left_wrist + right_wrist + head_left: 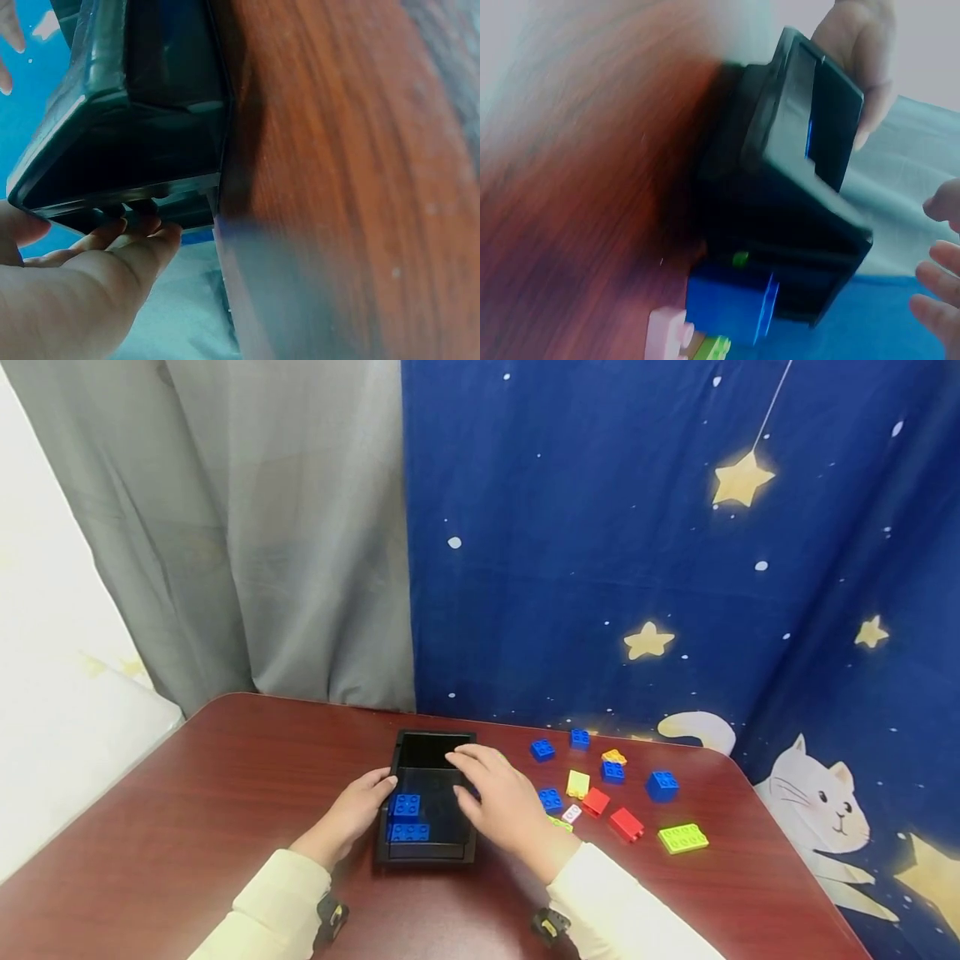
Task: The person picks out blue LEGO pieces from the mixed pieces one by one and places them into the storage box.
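Note:
A black box (427,853) stands on the table, with a dark see-through panel (442,787) across its nearer part. Through the panel show two blue bricks, a square one (407,805) and a longer one (410,832). My left hand (347,817) grips the box's left side, thumb at the rim and fingers under its edge in the left wrist view. Above the box's right edge is my right hand (502,797), fingers loosely extended and holding nothing. The right wrist view shows those fingers (939,277) apart from the box (780,202).
Right of the box lie several loose blue bricks (662,786), two red bricks (626,825), a yellow brick (578,784), an orange piece (614,757), a pink piece (572,813) and a lime brick (683,838). Curtains (525,610) hang behind the table (247,793).

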`<action>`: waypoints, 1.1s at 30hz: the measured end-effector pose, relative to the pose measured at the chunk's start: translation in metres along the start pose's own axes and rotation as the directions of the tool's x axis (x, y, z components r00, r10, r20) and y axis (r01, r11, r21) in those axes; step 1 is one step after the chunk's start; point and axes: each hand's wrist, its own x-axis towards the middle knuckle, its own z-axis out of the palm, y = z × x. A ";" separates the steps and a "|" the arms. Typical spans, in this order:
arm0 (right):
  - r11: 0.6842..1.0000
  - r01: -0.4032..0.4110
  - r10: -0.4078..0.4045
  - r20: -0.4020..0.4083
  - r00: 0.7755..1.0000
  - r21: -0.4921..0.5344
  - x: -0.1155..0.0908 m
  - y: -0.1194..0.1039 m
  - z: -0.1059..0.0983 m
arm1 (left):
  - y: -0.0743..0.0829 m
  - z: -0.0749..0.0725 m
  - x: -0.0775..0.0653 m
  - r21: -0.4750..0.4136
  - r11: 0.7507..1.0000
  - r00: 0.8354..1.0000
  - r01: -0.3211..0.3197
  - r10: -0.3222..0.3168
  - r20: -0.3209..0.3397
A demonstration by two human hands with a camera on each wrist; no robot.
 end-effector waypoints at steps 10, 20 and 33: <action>0.995 -0.100 0.100 -0.034 0.994 -0.020 -0.011 0.022 -0.002 | 0.001 0.002 0.001 -0.008 1.000 1.000 -0.012 0.012 -0.015; 0.983 -0.181 0.181 -0.003 0.983 -0.020 -0.024 0.034 0.004 | 0.003 0.002 0.000 -0.009 1.000 1.000 -0.009 0.009 -0.013; 0.965 -0.257 0.262 0.164 0.951 -0.055 -0.032 0.037 0.009 | -0.001 0.003 0.000 -0.025 1.000 1.000 0.001 -0.002 -0.011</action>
